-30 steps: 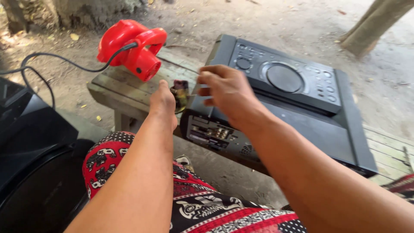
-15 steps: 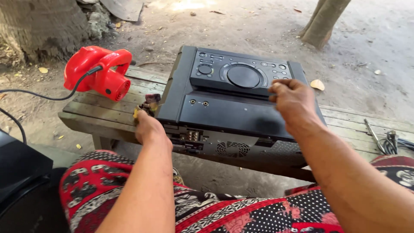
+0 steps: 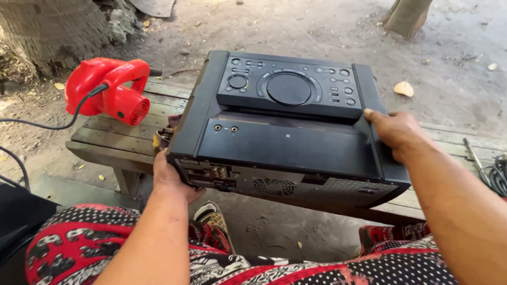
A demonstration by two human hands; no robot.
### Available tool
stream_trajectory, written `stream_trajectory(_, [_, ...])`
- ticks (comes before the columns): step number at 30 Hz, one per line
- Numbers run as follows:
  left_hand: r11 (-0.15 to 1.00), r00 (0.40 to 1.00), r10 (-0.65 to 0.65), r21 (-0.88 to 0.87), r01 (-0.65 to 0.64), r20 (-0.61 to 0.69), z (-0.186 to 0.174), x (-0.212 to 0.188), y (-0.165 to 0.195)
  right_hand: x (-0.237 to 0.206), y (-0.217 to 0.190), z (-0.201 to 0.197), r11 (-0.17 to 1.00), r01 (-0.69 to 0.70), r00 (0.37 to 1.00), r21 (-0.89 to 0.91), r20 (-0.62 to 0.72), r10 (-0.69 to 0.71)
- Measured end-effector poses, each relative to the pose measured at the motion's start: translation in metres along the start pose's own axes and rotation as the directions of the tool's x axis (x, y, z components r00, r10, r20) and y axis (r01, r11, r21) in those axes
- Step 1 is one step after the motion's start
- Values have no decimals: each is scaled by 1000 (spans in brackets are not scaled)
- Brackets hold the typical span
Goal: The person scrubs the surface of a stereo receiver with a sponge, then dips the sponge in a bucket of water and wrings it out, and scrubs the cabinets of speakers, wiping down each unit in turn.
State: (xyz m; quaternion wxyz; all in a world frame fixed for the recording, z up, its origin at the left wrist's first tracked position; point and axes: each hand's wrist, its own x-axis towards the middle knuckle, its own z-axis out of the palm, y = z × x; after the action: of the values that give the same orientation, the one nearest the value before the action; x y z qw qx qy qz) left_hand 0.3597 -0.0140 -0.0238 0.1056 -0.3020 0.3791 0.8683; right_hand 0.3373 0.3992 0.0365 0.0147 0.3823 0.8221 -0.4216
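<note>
A large black stereo unit [image 3: 285, 126] lies on its back across a wooden bench [image 3: 111, 140], with its control panel and round dial facing up. My left hand [image 3: 171, 177] grips its lower left corner near the rear sockets. My right hand [image 3: 393, 132] holds its right side, fingers on the top face. The unit's near edge hangs over the bench toward my lap.
A red electric blower [image 3: 108, 95] with a black cord rests on the bench's left end. A tree trunk [image 3: 47, 31] stands at the back left. Tools and coiled cable [image 3: 494, 171] lie at the bench's right end. A black object [image 3: 21, 216] sits by my left knee.
My left hand moved from the unit's left side to its lower left corner. My right hand shifted to the right side. The unit has come nearer and swung toward me.
</note>
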Motion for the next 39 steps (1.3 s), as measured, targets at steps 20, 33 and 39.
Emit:
stream_trajectory(20, [404,994,66,913,49,-83,82,41,76,57,69,-3,827,-214,898,519,438,-42])
stream_trajectory(33, [666,998,-69,745,43,5,65,68,87,103,96,19,795,-218,897,567,437,-66])
stream_trajectory(39, [632,997,-71,774,33,15,64,64,84,124,113,18,789,-190,891,585,440,-112])
